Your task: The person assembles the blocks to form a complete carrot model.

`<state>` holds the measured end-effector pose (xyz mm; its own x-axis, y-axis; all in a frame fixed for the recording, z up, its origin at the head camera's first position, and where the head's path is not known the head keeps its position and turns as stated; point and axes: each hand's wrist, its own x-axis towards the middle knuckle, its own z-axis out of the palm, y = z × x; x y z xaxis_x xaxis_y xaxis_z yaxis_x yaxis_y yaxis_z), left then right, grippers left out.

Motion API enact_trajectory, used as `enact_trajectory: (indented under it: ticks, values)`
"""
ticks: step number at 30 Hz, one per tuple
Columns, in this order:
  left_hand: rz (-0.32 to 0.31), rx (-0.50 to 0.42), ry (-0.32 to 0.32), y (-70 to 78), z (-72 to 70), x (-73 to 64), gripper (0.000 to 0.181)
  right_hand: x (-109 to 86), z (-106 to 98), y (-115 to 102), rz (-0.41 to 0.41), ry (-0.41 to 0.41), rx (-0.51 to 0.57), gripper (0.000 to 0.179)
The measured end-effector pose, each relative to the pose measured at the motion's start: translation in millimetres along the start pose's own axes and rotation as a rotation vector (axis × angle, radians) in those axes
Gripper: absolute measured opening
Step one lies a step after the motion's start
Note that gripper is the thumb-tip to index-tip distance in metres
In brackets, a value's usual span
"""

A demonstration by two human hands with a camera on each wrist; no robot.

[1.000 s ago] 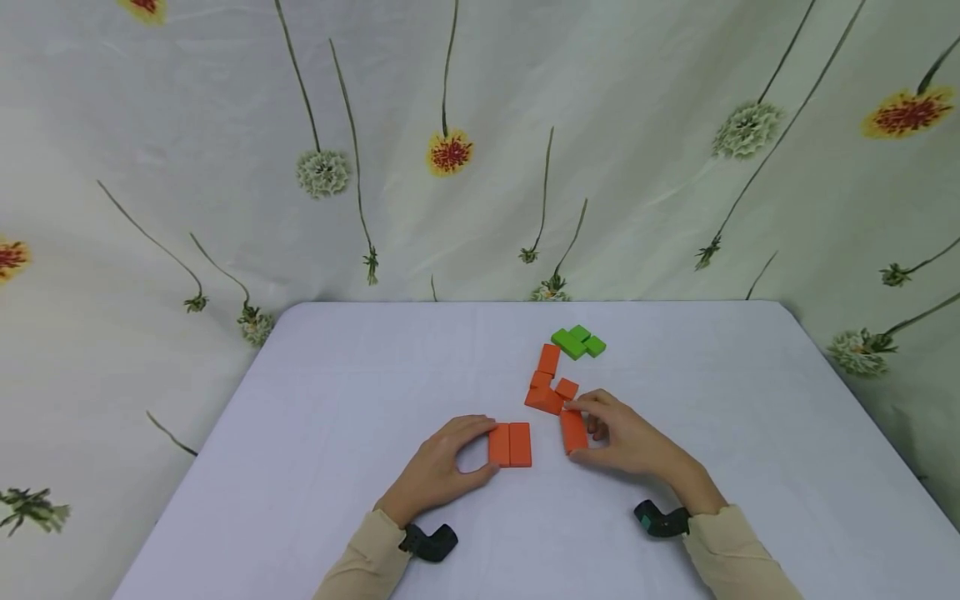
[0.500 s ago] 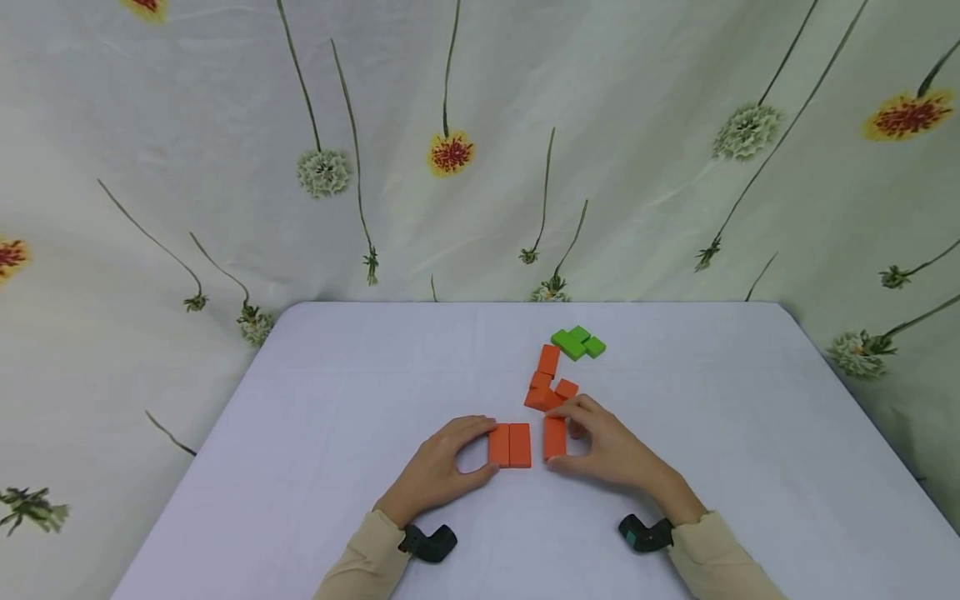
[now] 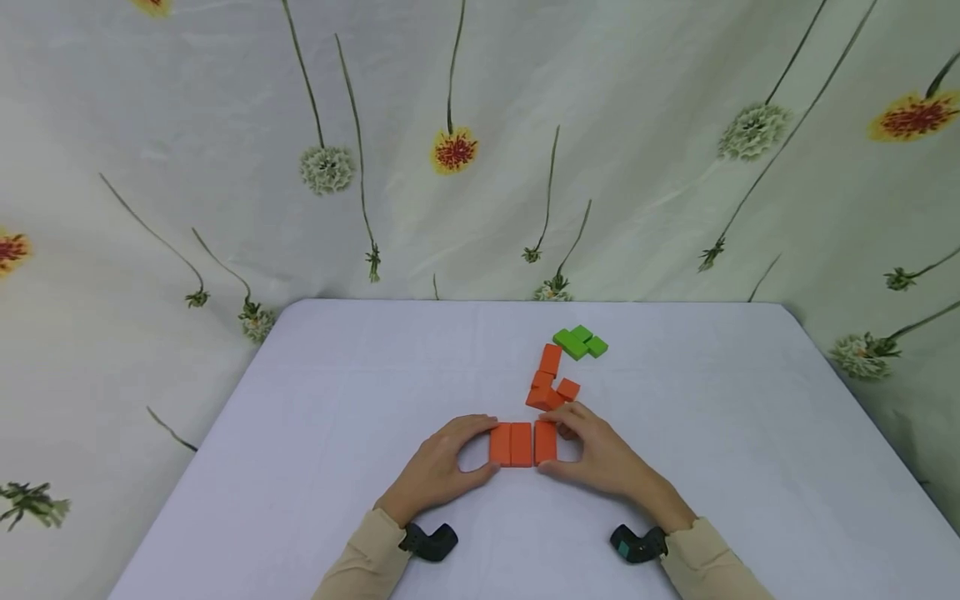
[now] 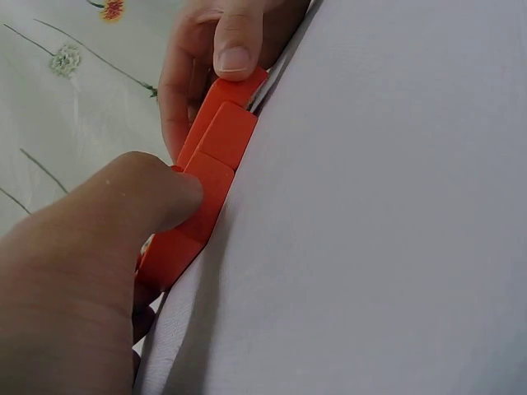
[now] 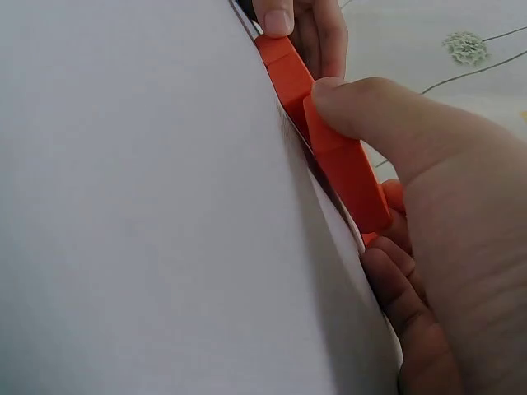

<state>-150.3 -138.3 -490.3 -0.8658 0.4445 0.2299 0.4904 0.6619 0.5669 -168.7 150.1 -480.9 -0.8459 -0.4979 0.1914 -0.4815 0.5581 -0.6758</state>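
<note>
Inside the table's (image 3: 360, 375) left edge, the left hand (image 3: 438, 467) pinches an orange block (image 3: 500, 444), which touches a second block (image 3: 521, 444). A narrow gap leaves the third block (image 3: 546, 444) unjoined; toward the far edge lie loose orange blocks (image 3: 551, 360) and green blocks (image 3: 572, 345). The right hand (image 3: 603, 454) pinches the third, with room rightward.

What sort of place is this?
Likely a staged tabletop recording setup; the room itself can't be told. Signs: pale table, flower-print cloth hanging behind it, and a black device at the left wrist.
</note>
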Motion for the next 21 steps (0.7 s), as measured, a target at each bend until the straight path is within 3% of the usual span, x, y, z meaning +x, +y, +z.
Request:
enact_trajectory:
  ticks: [21]
  values:
    - [-0.002, 0.041, -0.008, -1.3, 2.8, 1.0, 0.060, -1.3, 4.1, 0.0, -0.046, 0.029, -0.081, 0.060]
